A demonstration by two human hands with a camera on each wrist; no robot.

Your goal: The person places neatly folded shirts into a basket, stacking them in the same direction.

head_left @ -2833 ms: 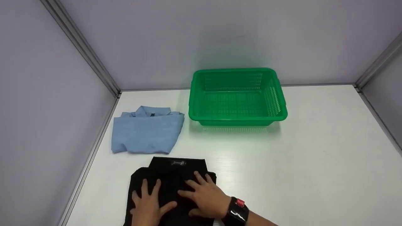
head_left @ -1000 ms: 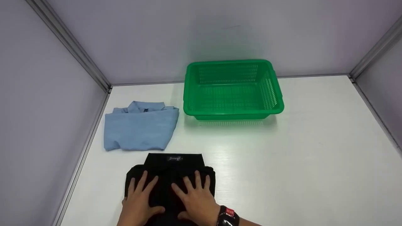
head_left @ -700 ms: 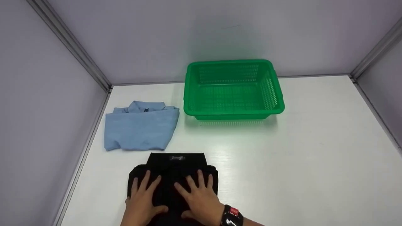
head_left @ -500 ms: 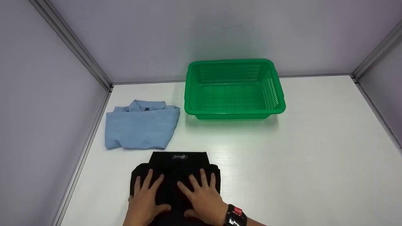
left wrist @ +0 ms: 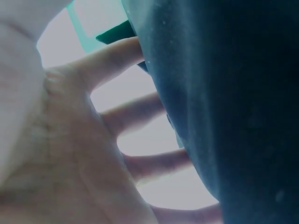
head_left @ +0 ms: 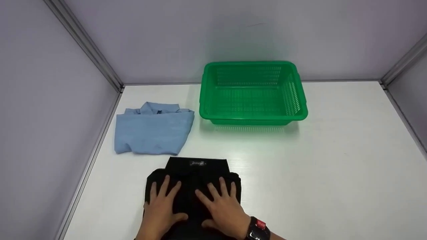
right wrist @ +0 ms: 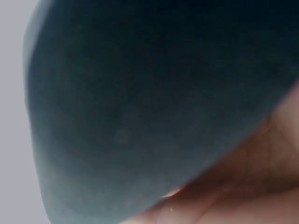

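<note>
A black collared garment point(head_left: 191, 193) lies at the near edge of the table, its collar toward the back. My left hand point(head_left: 161, 210) rests on its left part with fingers spread. On its right part lies my right hand point(head_left: 227, 210), also with spread fingers. In the left wrist view the fingers of my left hand point(left wrist: 93, 126) reach to the dark cloth point(left wrist: 219, 93). Dark cloth point(right wrist: 140, 102) fills most of the right wrist view, with part of my right hand point(right wrist: 247, 182) at the lower right. The garment's lower part is out of view.
A folded light blue shirt point(head_left: 153, 133) lies at the left of the white table point(head_left: 317, 173). A green basket point(head_left: 253, 118) with nothing in it stands at the back, near the rear wall point(head_left: 166, 40). Side walls border the table.
Since the earliest frame, my right hand has shifted slightly and both hands remain spread on the black garment. The head view has moved a little, shifting the whole scene.
</note>
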